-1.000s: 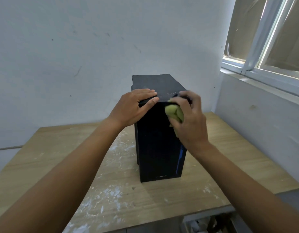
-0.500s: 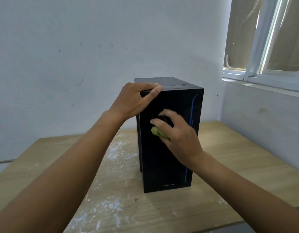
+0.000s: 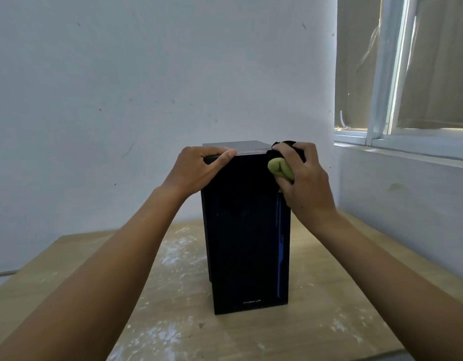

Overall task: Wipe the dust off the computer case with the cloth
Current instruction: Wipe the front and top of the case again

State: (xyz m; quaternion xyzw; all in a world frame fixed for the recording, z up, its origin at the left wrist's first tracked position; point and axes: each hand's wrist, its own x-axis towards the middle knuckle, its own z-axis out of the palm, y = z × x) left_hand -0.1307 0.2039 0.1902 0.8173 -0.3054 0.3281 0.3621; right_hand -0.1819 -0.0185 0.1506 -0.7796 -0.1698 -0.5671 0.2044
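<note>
A black computer case (image 3: 244, 243) stands upright on the wooden table (image 3: 329, 321), its front panel with a thin blue stripe facing me. My left hand (image 3: 199, 169) grips the case's top left front edge, thumb along the rim. My right hand (image 3: 303, 178) is closed around a bunched cloth (image 3: 280, 169), green with a dark part, and presses it against the top right corner of the front panel. Most of the cloth is hidden inside my fist.
White dust or paint smears (image 3: 178, 254) cover the table left of and in front of the case. A white wall rises right behind it. A window with a white frame (image 3: 381, 74) and its ledge sit at the upper right.
My right hand with the cloth has moved from the middle of the front panel up to its top right corner. My left hand keeps its grip on the top edge. My view has lowered.
</note>
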